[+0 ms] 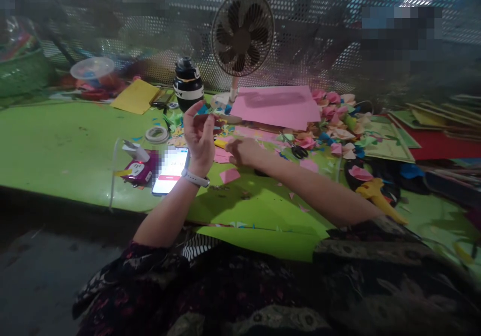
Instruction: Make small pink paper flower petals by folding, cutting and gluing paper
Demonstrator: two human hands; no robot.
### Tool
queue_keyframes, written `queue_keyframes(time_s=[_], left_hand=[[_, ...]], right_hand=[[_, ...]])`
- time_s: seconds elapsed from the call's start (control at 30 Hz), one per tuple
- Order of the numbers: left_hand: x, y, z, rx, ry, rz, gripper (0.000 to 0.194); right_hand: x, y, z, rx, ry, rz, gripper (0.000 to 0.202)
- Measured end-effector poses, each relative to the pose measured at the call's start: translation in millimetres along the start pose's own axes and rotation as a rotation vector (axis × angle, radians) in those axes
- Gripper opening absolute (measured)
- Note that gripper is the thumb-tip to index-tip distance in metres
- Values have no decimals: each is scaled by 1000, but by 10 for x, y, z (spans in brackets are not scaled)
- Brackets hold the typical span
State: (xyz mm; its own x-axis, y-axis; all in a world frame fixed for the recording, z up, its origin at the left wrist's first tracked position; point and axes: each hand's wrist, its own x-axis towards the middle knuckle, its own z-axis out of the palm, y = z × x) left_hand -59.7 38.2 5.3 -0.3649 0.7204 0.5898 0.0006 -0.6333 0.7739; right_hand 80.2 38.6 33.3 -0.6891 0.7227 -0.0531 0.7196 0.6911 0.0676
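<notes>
My left hand (201,140), with a pale watch on its wrist, is raised above the table beside a lit phone (173,173). Its thumb and fingers are bent and apart, and I see nothing held in them. My right hand (244,151) reaches low over small pink paper pieces (222,155), its fingers bent together. A small yellow thing (220,143) shows at its fingertips; I cannot make out what it is or whether it is gripped. A loose pink paper piece (229,176) lies just in front. Black-handled scissors (298,151) rest to the right.
Behind my hands stand a fan (242,35), a dark bottle (188,85) and pink sheets (276,106). Folded paper flowers (334,110) pile up at right, near a yellow glue gun (379,198). A tape roll (157,134) and purple power adapter (141,168) lie left.
</notes>
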Motion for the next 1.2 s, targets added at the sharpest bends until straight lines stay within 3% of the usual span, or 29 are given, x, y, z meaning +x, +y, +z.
queue_keyframes(time_s=[0.33,0.6,1.2], left_hand=[[-42,58,49,-227,-14,-29,36],[-69,67,64,-231,-30,-13,27],[-82,81,72,-208,-34,-63,22]], right_hand=[[181,11,56,-101,-190,8,24],[320,47,19,-160,-216,-15,37],[356,5,36,-195,-209,0,35]])
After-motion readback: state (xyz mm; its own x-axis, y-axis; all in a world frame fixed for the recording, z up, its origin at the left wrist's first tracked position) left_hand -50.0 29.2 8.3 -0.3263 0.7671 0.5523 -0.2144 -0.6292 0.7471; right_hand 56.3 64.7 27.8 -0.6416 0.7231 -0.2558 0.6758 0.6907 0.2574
